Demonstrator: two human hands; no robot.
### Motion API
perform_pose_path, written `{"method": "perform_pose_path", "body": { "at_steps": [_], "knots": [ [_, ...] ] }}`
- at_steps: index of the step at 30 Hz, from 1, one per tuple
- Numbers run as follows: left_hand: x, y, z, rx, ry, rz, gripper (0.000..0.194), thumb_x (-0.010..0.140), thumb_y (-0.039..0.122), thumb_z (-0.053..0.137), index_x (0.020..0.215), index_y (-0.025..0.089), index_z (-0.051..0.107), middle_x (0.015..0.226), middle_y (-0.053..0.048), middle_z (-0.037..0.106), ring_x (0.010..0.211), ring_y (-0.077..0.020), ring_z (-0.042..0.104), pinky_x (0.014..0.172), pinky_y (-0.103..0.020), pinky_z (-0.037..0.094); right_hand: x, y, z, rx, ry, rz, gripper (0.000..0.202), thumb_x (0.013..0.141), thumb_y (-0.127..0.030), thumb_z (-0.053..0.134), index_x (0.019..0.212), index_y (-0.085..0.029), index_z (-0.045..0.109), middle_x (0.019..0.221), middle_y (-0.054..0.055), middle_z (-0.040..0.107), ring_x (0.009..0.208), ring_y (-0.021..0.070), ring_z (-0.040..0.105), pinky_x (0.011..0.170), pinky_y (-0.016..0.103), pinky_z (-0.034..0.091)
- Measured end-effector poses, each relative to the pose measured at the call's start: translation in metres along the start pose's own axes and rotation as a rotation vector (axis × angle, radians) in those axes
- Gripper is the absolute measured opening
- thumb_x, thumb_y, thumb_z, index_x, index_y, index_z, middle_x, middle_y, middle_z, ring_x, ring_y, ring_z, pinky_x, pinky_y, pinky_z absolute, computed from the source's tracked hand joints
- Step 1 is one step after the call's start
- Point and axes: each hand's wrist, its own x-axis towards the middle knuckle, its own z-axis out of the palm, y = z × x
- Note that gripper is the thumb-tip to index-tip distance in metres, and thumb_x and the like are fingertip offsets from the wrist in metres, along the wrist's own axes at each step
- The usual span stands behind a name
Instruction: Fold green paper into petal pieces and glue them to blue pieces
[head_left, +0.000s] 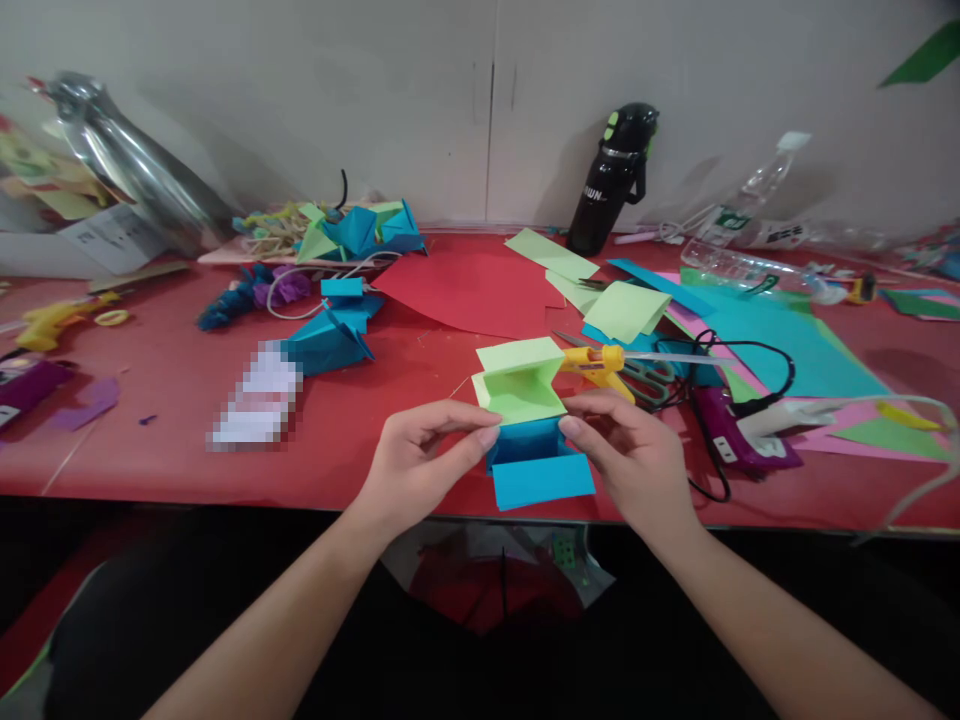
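Note:
Near the table's front edge I hold two folded paper pieces side by side, a light green one [521, 385] behind and a blue one [544, 482] in front. My left hand [431, 455] pinches their left side where they meet, thumb and fingers closed. On the right side my right hand [630, 450] pinches the same join. The blue piece has a flat flap facing me and a dark hollow behind it. The green piece stands partly open. Just behind my right hand lies a yellow glue gun [600, 362] with a clear glue stick in it.
Scissors [649, 380], a purple power strip [739, 430] and black cable lie to the right. Coloured paper sheets [795, 345], a black bottle [609, 185] and a plastic bottle [750, 195] stand or lie behind. Blue folded paper [326, 340] and another yellow glue gun [64, 318] are left.

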Motion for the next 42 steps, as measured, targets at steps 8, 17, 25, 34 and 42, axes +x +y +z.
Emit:
{"method": "perform_pose_path", "body": {
  "at_steps": [8,17,25,34,42],
  "knots": [
    [0.0,0.0,0.0,0.007,-0.013,-0.003,0.011,0.084,0.017,0.077,0.094,0.019,0.08,0.09,-0.004,0.08,0.083,-0.0145,0.076,0.071,-0.016,0.06,0.001,-0.002,-0.003,-0.014,-0.013,-0.018,0.009,0.086,-0.032,0.077,0.087,-0.024,0.075,0.084,0.0,0.066,0.073,0.0146,0.061,0.065,0.029,0.049],
    [0.002,0.0,-0.002,0.076,0.003,0.015,0.011,0.083,0.021,0.078,0.094,0.019,0.08,0.09,-0.005,0.08,0.083,-0.018,0.076,0.074,-0.023,0.063,0.002,-0.007,-0.003,-0.091,-0.053,-0.117,0.013,0.09,-0.029,0.072,0.079,-0.022,0.07,0.075,-0.001,0.064,0.073,0.0158,0.059,0.071,0.032,0.046],
    [0.004,-0.001,-0.005,0.206,0.006,0.069,0.009,0.084,0.022,0.078,0.091,0.02,0.081,0.09,-0.005,0.08,0.083,-0.0187,0.075,0.075,-0.026,0.062,-0.001,-0.008,-0.004,-0.174,-0.067,-0.161,0.014,0.092,-0.027,0.069,0.08,-0.021,0.067,0.078,0.0,0.063,0.076,0.0157,0.059,0.073,0.032,0.046],
    [0.003,0.001,-0.01,0.461,-0.094,0.148,0.01,0.09,0.024,0.071,0.097,0.022,0.079,0.095,-0.003,0.08,0.086,-0.0178,0.074,0.08,-0.026,0.059,-0.002,-0.012,-0.004,-0.3,-0.093,-0.322,0.011,0.092,-0.021,0.069,0.082,-0.022,0.065,0.081,0.001,0.064,0.077,0.0161,0.061,0.072,0.031,0.049],
    [0.006,-0.001,-0.015,0.83,-0.17,0.565,0.011,0.093,0.021,0.067,0.101,0.02,0.075,0.09,-0.004,0.077,0.077,-0.0166,0.068,0.075,-0.031,0.052,-0.001,-0.022,-0.007,-0.436,-0.142,-0.492,0.007,0.092,-0.017,0.066,0.087,-0.022,0.065,0.082,0.003,0.064,0.079,0.0179,0.062,0.072,0.032,0.05]
  ]
}}
